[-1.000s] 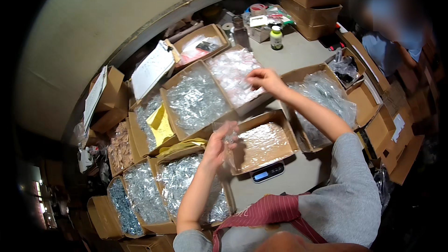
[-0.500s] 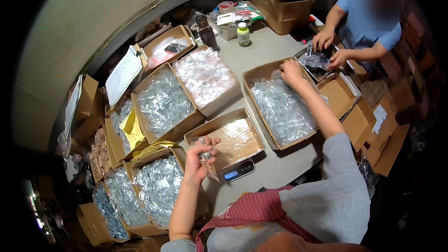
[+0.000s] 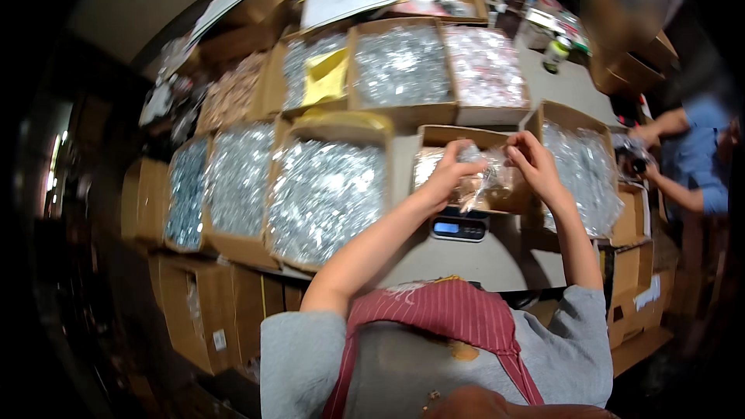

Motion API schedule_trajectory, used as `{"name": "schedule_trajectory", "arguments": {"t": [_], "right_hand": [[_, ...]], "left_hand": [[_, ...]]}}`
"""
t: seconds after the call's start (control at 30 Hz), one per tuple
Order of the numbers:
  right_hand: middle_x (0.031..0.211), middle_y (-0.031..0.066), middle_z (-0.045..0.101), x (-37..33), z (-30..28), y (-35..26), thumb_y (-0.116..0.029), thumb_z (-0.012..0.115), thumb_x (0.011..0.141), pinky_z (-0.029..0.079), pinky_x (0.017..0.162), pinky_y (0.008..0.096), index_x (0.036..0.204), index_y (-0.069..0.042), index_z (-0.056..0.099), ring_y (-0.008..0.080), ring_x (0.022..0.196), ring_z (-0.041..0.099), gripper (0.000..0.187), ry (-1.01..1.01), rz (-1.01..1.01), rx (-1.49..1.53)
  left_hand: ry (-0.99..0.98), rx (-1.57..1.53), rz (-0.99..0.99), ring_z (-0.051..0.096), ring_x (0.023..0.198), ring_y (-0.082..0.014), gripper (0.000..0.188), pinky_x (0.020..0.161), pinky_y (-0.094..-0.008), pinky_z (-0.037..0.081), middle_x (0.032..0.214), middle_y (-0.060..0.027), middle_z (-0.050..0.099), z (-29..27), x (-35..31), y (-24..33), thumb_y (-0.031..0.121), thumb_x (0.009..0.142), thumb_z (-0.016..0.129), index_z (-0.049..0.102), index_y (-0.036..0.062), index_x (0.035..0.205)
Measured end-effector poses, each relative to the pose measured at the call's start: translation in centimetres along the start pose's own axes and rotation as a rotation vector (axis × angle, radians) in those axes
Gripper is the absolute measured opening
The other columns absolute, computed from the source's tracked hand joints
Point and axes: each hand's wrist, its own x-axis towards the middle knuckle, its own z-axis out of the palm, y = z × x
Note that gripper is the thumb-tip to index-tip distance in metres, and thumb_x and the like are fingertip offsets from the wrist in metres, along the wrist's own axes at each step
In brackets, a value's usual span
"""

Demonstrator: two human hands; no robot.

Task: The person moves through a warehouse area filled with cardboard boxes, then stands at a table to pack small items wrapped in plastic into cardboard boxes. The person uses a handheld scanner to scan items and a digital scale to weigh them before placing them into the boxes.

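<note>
My left hand [image 3: 448, 177] is closed round clear plastic bags [image 3: 472, 161]; in the earlier view small parts show in them, now blurred. Close by on its right, my right hand [image 3: 535, 163] has its fingers pinched at the edge of clear plastic film [image 3: 497, 174] stretching between the two hands. Both hands hover over a shallow cardboard box [image 3: 508, 206] lined with shiny clear material. This box rests on a digital scale [image 3: 459, 228] with a lit blue display. Right of my right hand stands a box of clear bags [image 3: 582, 174].
Boxes of small bagged metal parts [image 3: 330, 194] fill the left side, with more boxes [image 3: 403, 62] behind. A yellow bag [image 3: 324, 77] lies among them. A green bottle [image 3: 556, 54] stands at the back right. A co-worker in blue [image 3: 694, 155] handles dark items at far right.
My right hand has left the box of clear bags and come in beside my left hand. Both now meet over the shallow box. The view has turned leftward.
</note>
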Motion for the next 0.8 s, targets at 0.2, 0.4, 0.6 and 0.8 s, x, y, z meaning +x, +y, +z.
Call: {"name": "schedule_trajectory", "arguments": {"t": [0.2, 0.4, 0.6, 0.8], "right_hand": [[0.106, 0.0067, 0.066, -2.6, 2.1, -1.2, -0.008, 0.060, 0.094, 0.051, 0.085, 0.0272, 0.115, 0.000, 0.059, 0.0131, 0.096, 0.063, 0.022, 0.048, -0.069, 0.011], [0.102, 0.0075, 0.065, -5.2, 5.5, -1.8, -0.004, 0.057, 0.095, 0.054, 0.083, 0.0287, 0.108, 0.002, 0.062, 0.0140, 0.089, 0.064, 0.016, 0.158, -0.046, 0.168], [0.102, 0.0058, 0.066, -5.3, 17.3, -5.1, -0.014, 0.056, 0.097, 0.052, 0.076, 0.0256, 0.106, 0.000, 0.063, 0.0149, 0.086, 0.066, 0.018, -0.078, 0.019, 0.382], [0.116, 0.0206, 0.060, -4.3, 29.6, -9.3, -0.049, 0.051, 0.099, 0.061, 0.078, 0.0495, 0.133, -0.001, 0.043, 0.0304, 0.097, 0.067, 0.059, -0.434, 0.562, 1.264]], "left_hand": [[0.034, 0.602, 0.465, 0.060, 0.113, -0.0312, 0.053, 0.099, -0.0396, 0.046, 0.123, -0.0159, 0.063, -9.2, -3.2, 1.4, 0.018, 0.078, 0.074, 0.059, 0.0044, 0.127], [0.732, 1.773, 0.502, 0.061, 0.094, -0.0355, 0.015, 0.083, -0.0466, 0.048, 0.095, -0.0169, 0.065, -25.3, -7.1, 1.7, 0.009, 0.079, 0.064, 0.067, 0.0024, 0.092], [0.489, 0.966, 0.602, 0.069, 0.085, -0.0296, 0.018, 0.072, -0.0375, 0.052, 0.095, -0.0172, 0.071, -25.4, -12.2, 5.1, 0.014, 0.093, 0.058, 0.072, 0.0025, 0.096], [0.193, 0.799, 0.847, 0.068, 0.094, -0.0223, 0.043, 0.086, -0.0321, 0.053, 0.130, -0.0148, 0.061, -23.1, -17.1, 6.7, 0.012, 0.093, 0.063, 0.056, 0.0059, 0.135]]}}
